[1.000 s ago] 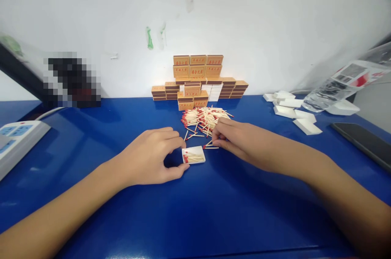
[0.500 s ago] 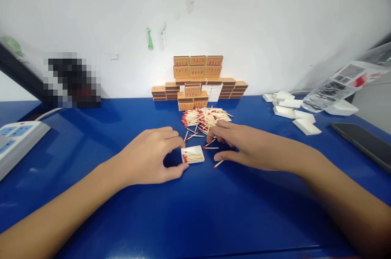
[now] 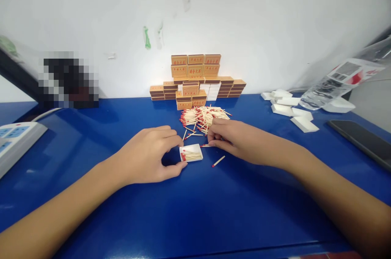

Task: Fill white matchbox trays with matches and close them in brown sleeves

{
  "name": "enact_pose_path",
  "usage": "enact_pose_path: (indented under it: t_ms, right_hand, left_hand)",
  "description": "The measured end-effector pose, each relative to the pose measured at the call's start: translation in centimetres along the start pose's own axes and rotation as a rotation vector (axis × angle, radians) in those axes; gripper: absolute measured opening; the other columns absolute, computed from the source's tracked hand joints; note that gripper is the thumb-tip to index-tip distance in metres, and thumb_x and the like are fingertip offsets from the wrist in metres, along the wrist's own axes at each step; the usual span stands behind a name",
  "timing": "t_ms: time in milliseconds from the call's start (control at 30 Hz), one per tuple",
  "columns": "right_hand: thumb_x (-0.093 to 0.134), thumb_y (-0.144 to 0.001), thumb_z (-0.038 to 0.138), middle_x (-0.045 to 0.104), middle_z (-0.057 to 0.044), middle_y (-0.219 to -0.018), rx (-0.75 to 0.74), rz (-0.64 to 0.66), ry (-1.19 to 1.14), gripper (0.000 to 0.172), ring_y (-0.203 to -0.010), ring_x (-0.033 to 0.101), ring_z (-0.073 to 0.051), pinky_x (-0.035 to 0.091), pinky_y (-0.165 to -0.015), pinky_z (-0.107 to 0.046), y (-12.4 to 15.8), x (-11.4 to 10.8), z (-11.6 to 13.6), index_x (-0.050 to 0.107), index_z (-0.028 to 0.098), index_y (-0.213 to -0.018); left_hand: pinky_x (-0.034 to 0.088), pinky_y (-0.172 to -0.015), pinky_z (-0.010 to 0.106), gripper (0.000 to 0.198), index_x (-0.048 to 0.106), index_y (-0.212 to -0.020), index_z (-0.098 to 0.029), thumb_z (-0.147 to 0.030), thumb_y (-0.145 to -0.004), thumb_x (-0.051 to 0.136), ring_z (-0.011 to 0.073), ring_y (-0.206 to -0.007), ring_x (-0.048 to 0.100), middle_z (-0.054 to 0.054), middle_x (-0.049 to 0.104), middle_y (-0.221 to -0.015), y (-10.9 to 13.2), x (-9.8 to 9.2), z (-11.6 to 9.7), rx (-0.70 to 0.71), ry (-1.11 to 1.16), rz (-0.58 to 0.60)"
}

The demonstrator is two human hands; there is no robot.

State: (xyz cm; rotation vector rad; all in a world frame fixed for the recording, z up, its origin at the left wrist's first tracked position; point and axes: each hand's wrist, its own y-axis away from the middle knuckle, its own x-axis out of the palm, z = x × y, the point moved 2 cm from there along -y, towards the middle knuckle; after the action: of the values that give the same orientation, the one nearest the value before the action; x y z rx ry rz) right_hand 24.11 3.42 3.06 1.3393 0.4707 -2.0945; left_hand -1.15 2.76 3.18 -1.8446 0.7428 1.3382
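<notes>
A small white matchbox tray [image 3: 191,153] with a few red-tipped matches in it lies on the blue table [image 3: 195,210]. My left hand [image 3: 149,154] curls round its left end, thumb and forefinger pinching it. My right hand [image 3: 232,139] rests just right of the tray, fingers pinched together over loose matches at the near edge of the match pile [image 3: 203,117]. One single match [image 3: 218,161] lies apart on the table below my right hand.
Orange matchboxes [image 3: 197,82] are stacked against the white wall. Several white trays [image 3: 290,108] lie at the right, with a plastic bag [image 3: 339,82] and a dark phone [image 3: 360,139] beyond. A white power strip [image 3: 15,141] sits at the left edge.
My right hand opened and spread, leaving one match on the table, then drew its fingers back together at the pile's edge. My left hand has kept hold of the tray.
</notes>
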Motion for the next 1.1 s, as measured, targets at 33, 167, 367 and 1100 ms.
enact_pose_path:
  t_ms: [33,167,367,1100]
  right_hand:
    - [0.048,-0.108,0.027,0.066,-0.008,-0.1,0.003,-0.006,0.003,0.021,-0.083,0.057,-0.019,0.041,-0.075,-0.033,0.0,0.0,0.0,0.059,0.019,-0.092]
    - [0.054,-0.107,0.035,0.067,-0.007,-0.101,0.028,-0.026,0.007,0.019,-0.084,0.058,-0.02,0.042,-0.075,-0.033,0.3,-0.1,-0.2,0.062,0.02,-0.098]
    - [0.055,-0.104,0.033,0.068,-0.006,-0.1,0.055,0.02,-0.013,0.015,-0.082,0.058,-0.019,0.042,-0.071,-0.033,0.7,-0.8,-0.7,0.063,0.021,-0.098]
    - [0.072,-0.093,0.046,0.069,-0.006,-0.103,0.081,0.102,-0.059,0.028,-0.083,0.059,-0.022,0.044,-0.069,-0.033,1.8,-1.6,0.5,0.065,0.025,-0.109]
  left_hand:
    - [0.043,-0.066,0.032,0.018,0.073,-0.099,-0.018,-0.035,-0.093,0.069,0.018,-0.076,0.06,0.001,0.066,-0.082,0.0,0.0,0.0,0.001,-0.002,-0.004]
    - [0.043,-0.065,0.031,0.019,0.072,-0.097,-0.018,-0.036,-0.093,0.068,0.0183,-0.076,0.06,0.002,0.066,-0.082,-0.1,-0.1,0.0,-0.002,-0.008,-0.004]
    - [0.044,-0.065,0.031,0.019,0.073,-0.099,-0.018,-0.036,-0.094,0.068,0.018,-0.076,0.061,0.002,0.067,-0.082,-0.1,0.2,0.0,-0.001,-0.002,0.0]
    - [0.044,-0.066,0.031,0.021,0.074,-0.105,-0.018,-0.036,-0.097,0.067,0.0183,-0.077,0.062,0.002,0.067,-0.081,0.0,-0.1,0.5,-0.015,-0.034,-0.043]
